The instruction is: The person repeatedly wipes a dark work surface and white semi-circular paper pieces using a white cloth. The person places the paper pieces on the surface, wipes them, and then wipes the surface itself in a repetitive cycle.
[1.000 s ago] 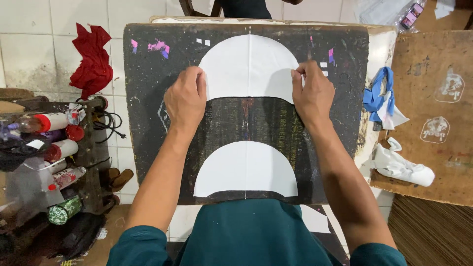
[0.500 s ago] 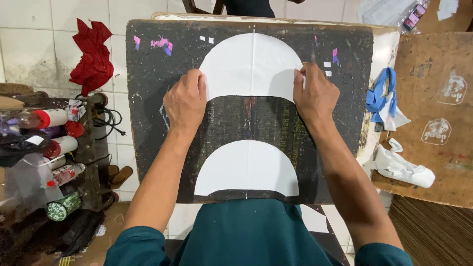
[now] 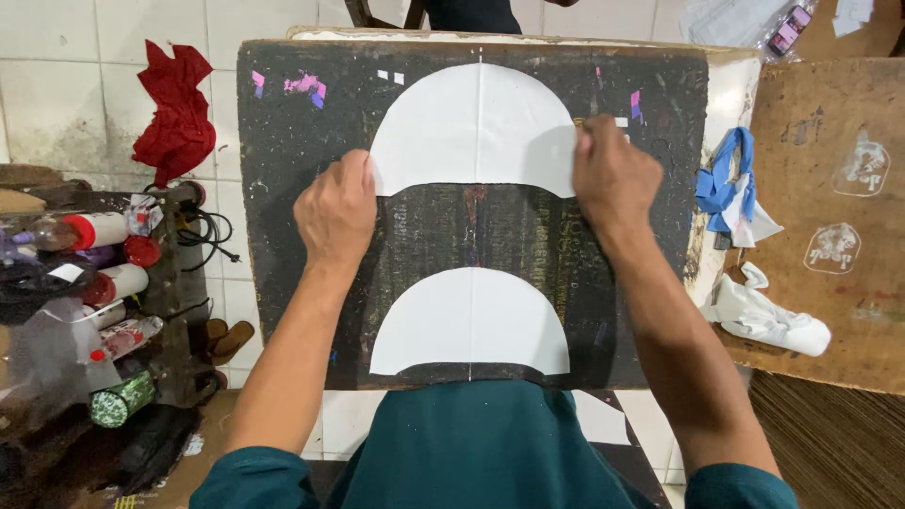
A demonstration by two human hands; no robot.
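Under left hand [image 3: 337, 212], paper arch [image 3: 476, 132] corner hidden

The upper white paper cutout [image 3: 476, 127] is a flat dome shape with a curved underside and a vertical crease down its middle. It lies at twelve o'clock on the black board [image 3: 283, 141]. Its lower corners, at nine and three o'clock, sit under the fingers. A lower white paper cutout [image 3: 469, 322], flat-bottomed, lies at six o'clock.

Left hand [image 3: 337, 209], right hand [image 3: 614, 177] palm-down, apart
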